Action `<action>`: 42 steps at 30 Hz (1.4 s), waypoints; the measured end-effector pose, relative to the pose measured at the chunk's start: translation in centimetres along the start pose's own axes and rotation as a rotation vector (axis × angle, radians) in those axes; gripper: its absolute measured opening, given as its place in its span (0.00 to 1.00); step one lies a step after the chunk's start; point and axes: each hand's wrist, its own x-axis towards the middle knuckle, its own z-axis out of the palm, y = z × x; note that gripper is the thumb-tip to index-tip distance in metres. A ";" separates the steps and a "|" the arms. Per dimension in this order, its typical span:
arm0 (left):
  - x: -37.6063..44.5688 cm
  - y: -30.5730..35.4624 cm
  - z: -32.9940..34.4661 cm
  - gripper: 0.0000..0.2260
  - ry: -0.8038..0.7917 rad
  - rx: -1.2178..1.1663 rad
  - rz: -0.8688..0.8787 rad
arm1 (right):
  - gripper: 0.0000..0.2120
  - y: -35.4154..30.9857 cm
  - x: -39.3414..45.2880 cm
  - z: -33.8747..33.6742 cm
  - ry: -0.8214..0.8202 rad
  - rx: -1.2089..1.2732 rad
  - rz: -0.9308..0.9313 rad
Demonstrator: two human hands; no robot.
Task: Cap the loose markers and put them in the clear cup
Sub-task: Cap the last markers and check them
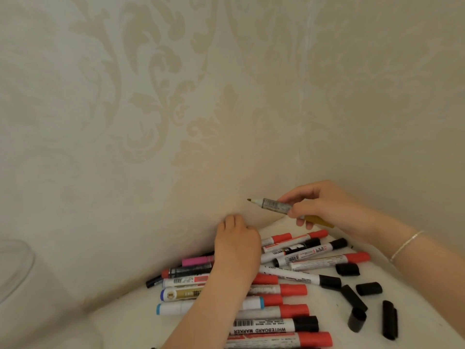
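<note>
Wallpaper [176, 96] with a pale damask pattern fills most of the view, folding into a corner just behind the right hand. Below it a white tabletop [314, 311] carries a heap of markers [281, 289], mostly red-capped and black-capped, which spreads under and to either side of the left forearm. At the far left edge, well apart from both hands, the curved rim of the clear cup [15, 268] shows faintly.

Over the heap the left hand [236, 245] reaches forward, palm down, its fingers bent downward at the far end near the wall; their tips are hidden, so I cannot tell whether they have hold of anything. The right hand [319, 207] hangs above the table, up and to the right of the left hand, its fingers and thumb curled round an uncapped gold marker [275, 206] whose tip points left toward the wall. A thin bracelet [406, 244] circles the right wrist.

Below the right forearm five loose black caps [353, 297] lie scattered on the table, just right of the heap
</note>
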 end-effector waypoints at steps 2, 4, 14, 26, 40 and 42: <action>0.0 -0.1 0.2 0.12 0.084 -0.085 0.009 | 0.11 0.0 0.0 0.0 -0.004 -0.002 -0.005; 0.4 -0.1 0.5 0.09 0.295 -0.332 -0.004 | 0.11 0.0 0.0 -0.1 0.005 0.001 -0.015; 0.7 -0.6 -2.3 0.08 0.288 -1.895 -0.264 | 0.12 -0.2 -0.3 -2.2 0.042 0.096 -0.093; 0.5 -0.6 -2.2 0.12 0.268 -1.649 -0.013 | 0.12 -0.7 -0.9 -2.3 0.014 -0.117 -0.101; 0.4 0.0 -2.6 0.14 0.148 -1.736 -0.095 | 0.07 -0.4 -0.9 0.9 0.042 -0.264 -0.222; 0.4 -0.2 -2.8 0.15 0.180 -1.730 -0.140 | 0.06 -0.4 -0.7 1.3 0.072 -0.262 -0.223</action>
